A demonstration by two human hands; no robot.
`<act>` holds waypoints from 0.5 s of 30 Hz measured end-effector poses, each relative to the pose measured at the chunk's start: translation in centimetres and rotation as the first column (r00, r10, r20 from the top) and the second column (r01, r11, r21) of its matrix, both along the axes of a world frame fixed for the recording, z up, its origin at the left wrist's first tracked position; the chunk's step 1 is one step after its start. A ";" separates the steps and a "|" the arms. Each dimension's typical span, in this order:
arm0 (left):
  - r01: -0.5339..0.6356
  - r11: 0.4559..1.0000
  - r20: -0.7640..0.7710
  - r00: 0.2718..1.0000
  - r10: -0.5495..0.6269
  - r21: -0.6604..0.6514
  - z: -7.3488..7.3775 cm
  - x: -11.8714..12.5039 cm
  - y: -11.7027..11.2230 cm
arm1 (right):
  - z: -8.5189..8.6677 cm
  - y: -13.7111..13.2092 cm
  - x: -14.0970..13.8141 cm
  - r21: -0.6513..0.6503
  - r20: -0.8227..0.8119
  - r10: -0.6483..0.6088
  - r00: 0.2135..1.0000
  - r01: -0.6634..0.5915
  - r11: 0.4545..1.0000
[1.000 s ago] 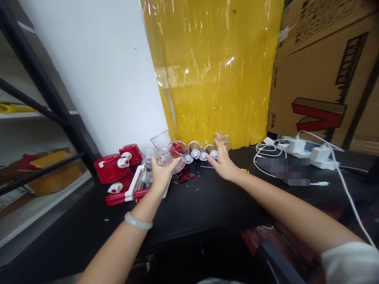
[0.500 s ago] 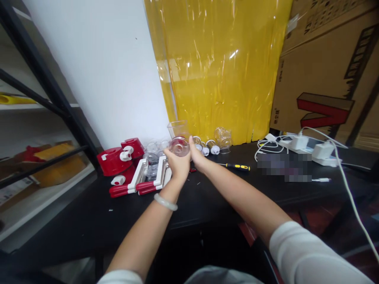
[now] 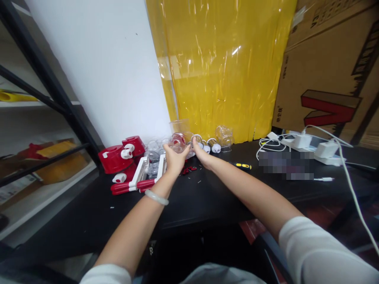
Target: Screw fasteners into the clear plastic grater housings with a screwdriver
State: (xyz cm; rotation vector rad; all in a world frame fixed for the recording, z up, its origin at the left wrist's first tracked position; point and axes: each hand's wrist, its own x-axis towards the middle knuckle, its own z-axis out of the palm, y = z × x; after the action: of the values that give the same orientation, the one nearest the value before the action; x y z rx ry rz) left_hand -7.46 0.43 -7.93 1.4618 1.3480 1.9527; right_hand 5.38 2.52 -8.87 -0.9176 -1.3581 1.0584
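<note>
A small clear plastic dome with a red core (image 3: 178, 142) is gripped between the left hand (image 3: 173, 159) and the right hand (image 3: 202, 154), above the black tabletop (image 3: 207, 197), near its far edge. Red-and-white plastic housings (image 3: 122, 156) are piled leftward; gold-capped cylinders (image 3: 207, 144) are ranged along that edge.

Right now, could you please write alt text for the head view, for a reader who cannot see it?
Both hands meet at a clear plastic piece above a black table: the left hand cups it and the right hand touches its side. Red and white parts lie to the left, a screwdriver to the right.
</note>
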 end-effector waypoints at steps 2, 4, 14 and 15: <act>-0.048 0.999 0.114 0.992 0.046 0.017 0.5 -0.9 0.4 | 0.1 0.4 1.4 -0.014 0.060 -0.066 0.996 0.067 0.998; -0.017 1.000 0.270 0.963 0.011 0.020 1.3 -1.6 0.6 | 0.5 0.7 2.6 0.033 0.101 -0.110 0.989 0.108 0.994; 0.606 0.785 0.604 0.580 -0.547 0.129 3.3 -0.5 -0.2 | 0.0 -2.4 1.6 0.568 0.229 -0.250 0.941 0.079 0.820; 0.613 0.781 0.610 0.575 -0.546 0.121 3.3 -0.5 -0.2 | -0.1 -2.8 1.5 0.633 0.238 -0.302 0.923 0.088 0.769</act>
State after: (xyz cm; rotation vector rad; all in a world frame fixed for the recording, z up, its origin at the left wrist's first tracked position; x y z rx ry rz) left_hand -7.95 0.20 -4.65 0.8939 0.5438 1.6396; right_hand 6.83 -0.29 -9.01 -0.7297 -1.6954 0.2468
